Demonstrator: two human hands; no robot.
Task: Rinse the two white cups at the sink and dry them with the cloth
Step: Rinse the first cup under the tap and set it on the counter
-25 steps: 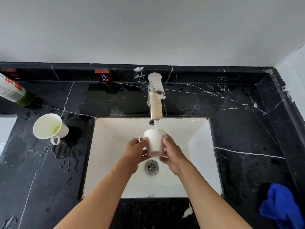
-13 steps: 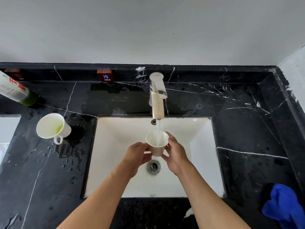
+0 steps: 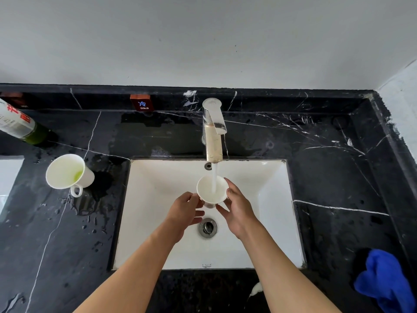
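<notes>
Cups first: one white cup point(image 3: 211, 189) is held upright over the middle of the sink point(image 3: 158, 199), its mouth open under the faucet point(image 3: 213, 136), and a thin stream of water point(image 3: 214, 177) runs straight down into it. How full it is cannot be told. The second white cup point(image 3: 67, 171) stands on the wet black marble counter point(image 3: 338, 177) to the left of the sink, well apart from the first, its handle pointing toward the near side; a little yellow-green liquid sits at the bottom of it.

Both forearms reach in from the near edge and meet at the held cup. The left hand point(image 3: 184, 212) is curled, with its fingertips pressed against the cup's left side low down. The right hand point(image 3: 237, 208) cups the right side, thumb along the rim's edge and fingers wrapped under and around the body, so the cup is gripped between the two hands. The drain point(image 3: 207, 227) lies just nearer than the hands, on the sink floor.

A blue cloth point(image 3: 383, 283) lies crumpled on the counter at the near right, away from the sink. At the far left a bottle point(image 3: 20, 123) with a white label and green base lies tilted on the counter. A small sign reading COLD point(image 3: 142, 104) sits on the back ledge, left of the faucet. Water drops and a puddle spread around the second cup.
</notes>
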